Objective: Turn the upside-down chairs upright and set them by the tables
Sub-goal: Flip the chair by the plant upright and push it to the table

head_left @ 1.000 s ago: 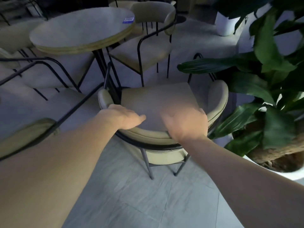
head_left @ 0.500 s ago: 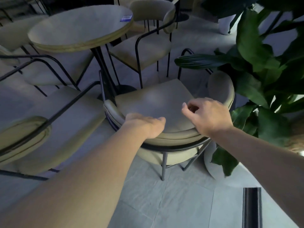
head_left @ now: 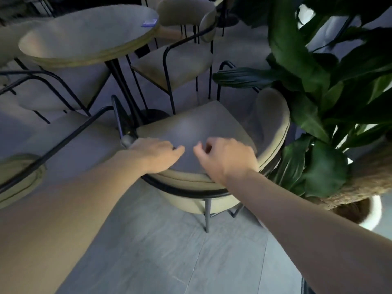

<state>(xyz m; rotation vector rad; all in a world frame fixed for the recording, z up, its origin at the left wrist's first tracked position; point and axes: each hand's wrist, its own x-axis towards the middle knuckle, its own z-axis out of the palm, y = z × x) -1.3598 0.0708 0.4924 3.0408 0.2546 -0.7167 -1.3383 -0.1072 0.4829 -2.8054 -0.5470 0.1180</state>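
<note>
A beige padded chair (head_left: 197,126) with a black metal frame stands upright on the floor right in front of me, its seat facing the round table (head_left: 84,32). My left hand (head_left: 154,153) lies over the left part of the curved backrest (head_left: 191,184), fingers wrapped on its top edge. My right hand (head_left: 224,158) hovers over the right part of the backrest, its fingers loosely curled above the seat and holding nothing. The chair's right armrest pad (head_left: 273,117) almost touches the plant leaves.
A large leafy plant (head_left: 318,81) in a white pot (head_left: 375,213) crowds the right side. A second upright chair (head_left: 180,58) stands behind the table, and another chair (head_left: 59,145) sits at my left. A small blue card (head_left: 149,22) lies on the table. Grey tiled floor lies below me.
The chair has turned and shifted toward the table. My right hand let go of the backrest, lifted, and has come back down over it; my left hand kept its hold.
</note>
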